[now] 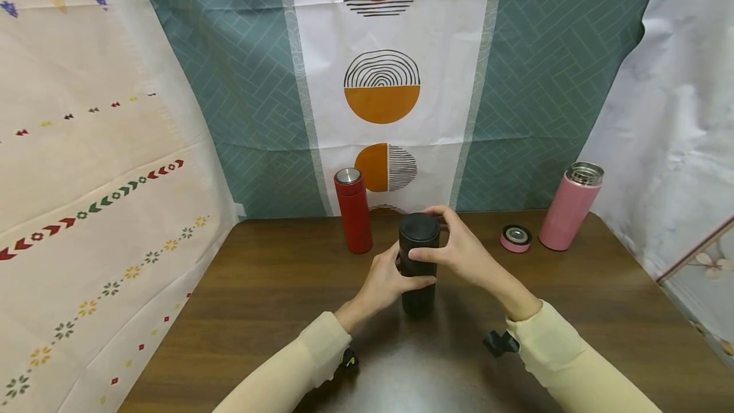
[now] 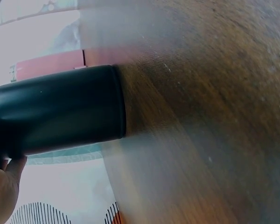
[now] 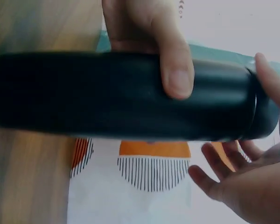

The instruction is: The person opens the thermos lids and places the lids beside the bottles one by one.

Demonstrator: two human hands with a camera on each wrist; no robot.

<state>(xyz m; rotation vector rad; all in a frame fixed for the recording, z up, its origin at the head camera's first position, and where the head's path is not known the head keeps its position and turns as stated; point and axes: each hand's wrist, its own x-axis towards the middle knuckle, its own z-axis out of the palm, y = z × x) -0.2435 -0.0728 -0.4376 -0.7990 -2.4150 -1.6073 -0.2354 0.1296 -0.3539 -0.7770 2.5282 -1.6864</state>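
A black thermos bottle (image 1: 419,298) stands upright in front of me, and its base looks to be at the table surface in the left wrist view. My left hand (image 1: 385,279) grips the bottle around its middle, with the thumb laid across the front. At the top, my right hand (image 1: 461,250) holds the black lid (image 1: 419,227) between thumb and fingers. The right wrist view shows the right hand's lower fingers (image 3: 214,163) spread apart from the bottle's side. A dark seam below the lid (image 3: 266,114) is visible there.
A red thermos (image 1: 355,222) with a silver-topped lid stands behind the left hand. To the right is a pink thermos (image 1: 569,212) with its steel mouth uncovered, beside a pink lid (image 1: 515,239). Patterned cloths (image 1: 246,81) hang around the wooden table (image 1: 275,273).
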